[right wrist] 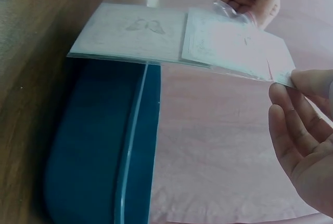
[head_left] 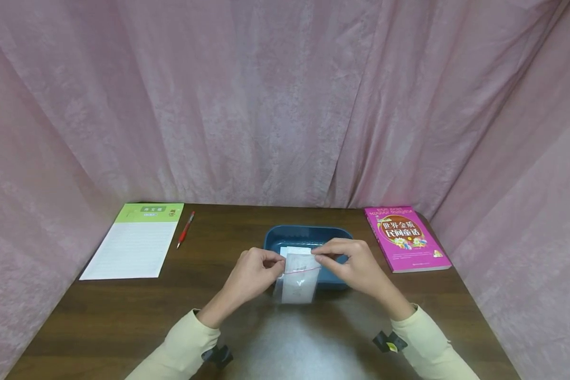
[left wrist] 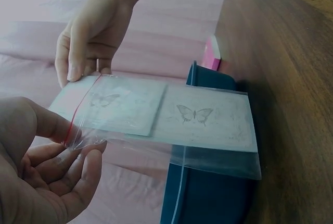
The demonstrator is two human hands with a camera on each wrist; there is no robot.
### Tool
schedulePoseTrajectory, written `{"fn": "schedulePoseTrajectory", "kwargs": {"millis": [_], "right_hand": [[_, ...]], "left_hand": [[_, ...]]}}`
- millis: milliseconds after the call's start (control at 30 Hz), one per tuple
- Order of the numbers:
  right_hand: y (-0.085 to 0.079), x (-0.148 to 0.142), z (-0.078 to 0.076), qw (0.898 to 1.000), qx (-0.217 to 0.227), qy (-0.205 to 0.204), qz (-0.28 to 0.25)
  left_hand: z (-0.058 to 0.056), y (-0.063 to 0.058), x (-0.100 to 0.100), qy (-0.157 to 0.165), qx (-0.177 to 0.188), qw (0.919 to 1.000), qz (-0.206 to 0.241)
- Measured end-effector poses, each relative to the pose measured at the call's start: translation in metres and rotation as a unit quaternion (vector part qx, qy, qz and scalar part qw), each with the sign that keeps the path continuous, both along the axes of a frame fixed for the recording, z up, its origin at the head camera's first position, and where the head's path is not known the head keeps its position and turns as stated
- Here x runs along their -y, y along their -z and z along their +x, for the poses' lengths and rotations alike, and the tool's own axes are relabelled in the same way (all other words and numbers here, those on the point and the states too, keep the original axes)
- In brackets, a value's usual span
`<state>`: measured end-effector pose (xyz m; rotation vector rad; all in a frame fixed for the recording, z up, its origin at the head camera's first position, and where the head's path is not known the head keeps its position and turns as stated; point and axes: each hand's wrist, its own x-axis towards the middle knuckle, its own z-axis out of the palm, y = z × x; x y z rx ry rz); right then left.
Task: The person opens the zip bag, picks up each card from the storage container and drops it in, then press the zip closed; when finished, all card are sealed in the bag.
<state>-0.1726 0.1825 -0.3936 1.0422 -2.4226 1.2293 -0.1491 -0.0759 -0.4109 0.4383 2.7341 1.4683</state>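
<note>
A clear zip bag point(left wrist: 218, 164) with a red line near its mouth is held up over the near side of a dark blue box point(head_left: 330, 232). Inside lies a pale card point(left wrist: 216, 130) printed with a grey butterfly. A second butterfly card point(left wrist: 138, 112) overlaps it, its outer end sticking out past the red line. My left hand point(head_left: 254, 272) pinches the bag at one side of its mouth. On the other side, my right hand point(head_left: 353, 264) pinches the protruding end of the second card between thumb and fingers.
White paper point(head_left: 291, 250) shows in the box behind the bag. At the left lie a lined writing pad point(head_left: 130, 248) with a green header and a red pen point(head_left: 186, 230). A pink book point(head_left: 408, 237) lies at the right. Pink curtains point(head_left: 285, 105) enclose the wooden table point(head_left: 228, 227).
</note>
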Motion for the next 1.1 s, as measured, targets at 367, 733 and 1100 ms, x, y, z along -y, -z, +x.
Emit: {"fn": "schedulePoseTrajectory", "kwargs": {"millis": [367, 733, 1100], "right_hand": [[0.009, 0.001, 0.001, 1.0, -0.002, -0.008, 0.02], [0.008, -0.004, 0.0, 1.0, 0.01, 0.007, 0.022], [0.025, -0.003, -0.027, 0.999, 0.039, 0.027, 0.01]], "left_hand": [[-0.001, -0.002, 0.001, 0.006, 0.007, 0.9999, 0.009], [0.0, 0.0, 0.0, 0.019, 0.02, 0.9996, 0.012], [0.001, 0.006, 0.0, 0.022, 0.014, 0.9996, 0.008]]}}
